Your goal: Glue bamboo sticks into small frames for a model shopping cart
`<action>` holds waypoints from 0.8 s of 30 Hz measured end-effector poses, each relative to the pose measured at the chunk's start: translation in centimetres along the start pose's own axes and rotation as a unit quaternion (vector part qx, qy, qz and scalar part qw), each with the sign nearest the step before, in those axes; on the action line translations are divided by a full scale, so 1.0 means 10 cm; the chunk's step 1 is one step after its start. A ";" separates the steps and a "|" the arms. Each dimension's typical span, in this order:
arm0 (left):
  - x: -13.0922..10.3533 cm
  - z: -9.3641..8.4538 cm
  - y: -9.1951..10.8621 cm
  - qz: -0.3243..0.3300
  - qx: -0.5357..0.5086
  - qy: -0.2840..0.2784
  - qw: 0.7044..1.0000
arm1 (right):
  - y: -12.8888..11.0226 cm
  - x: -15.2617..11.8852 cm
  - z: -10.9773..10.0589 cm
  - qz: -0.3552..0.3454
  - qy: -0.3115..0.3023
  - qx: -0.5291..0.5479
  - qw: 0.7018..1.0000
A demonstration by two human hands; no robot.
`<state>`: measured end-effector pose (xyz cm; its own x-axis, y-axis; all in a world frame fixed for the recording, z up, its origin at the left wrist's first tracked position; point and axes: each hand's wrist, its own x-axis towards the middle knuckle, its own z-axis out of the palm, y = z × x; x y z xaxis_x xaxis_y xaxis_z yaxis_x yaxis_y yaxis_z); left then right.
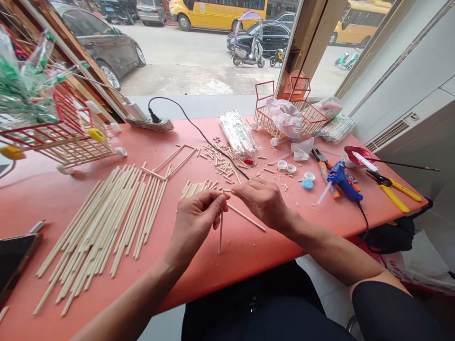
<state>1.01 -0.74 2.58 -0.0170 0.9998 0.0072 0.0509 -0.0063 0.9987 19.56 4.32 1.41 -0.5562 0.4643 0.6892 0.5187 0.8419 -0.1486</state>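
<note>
A slim wooden stick (221, 232) slants downward from the left hand (202, 210), its upper end pinched between thumb and fingers above the table (270, 251). The right hand (265, 201) has its grip closed on a short stick piece (228, 191), held crosswise at the top of that stick. Just beyond the hands lie a loose stick (247, 218) and a row of short sticks (197, 188). Farther left, long sticks (95, 232) spread beside an angular stick frame (153, 173); to the right rest a blue glue gun (341, 177) and yellow-handled pliers (394, 199).
</note>
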 end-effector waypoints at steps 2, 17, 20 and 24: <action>0.01 0.01 0.00 -0.003 -0.002 0.000 1.000 | 0.00 0.01 0.00 -0.007 0.009 0.001 1.000; 0.01 -0.01 -0.04 -0.005 0.004 -0.004 1.000 | 0.02 -0.01 0.04 0.011 -0.009 0.004 1.000; 0.01 -0.03 -0.08 -0.005 0.002 -0.005 1.000 | 0.03 -0.02 0.04 0.007 -0.001 0.012 1.000; 0.01 -0.02 -0.10 -0.004 -0.009 -0.005 1.000 | 0.04 -0.03 0.04 0.013 -0.013 0.013 1.000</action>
<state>0.73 -0.60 1.61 -0.0065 1.0000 -0.0015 0.0320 0.0017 0.9995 19.64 4.62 0.88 -0.5593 0.4922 0.6670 0.5166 0.8363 -0.1839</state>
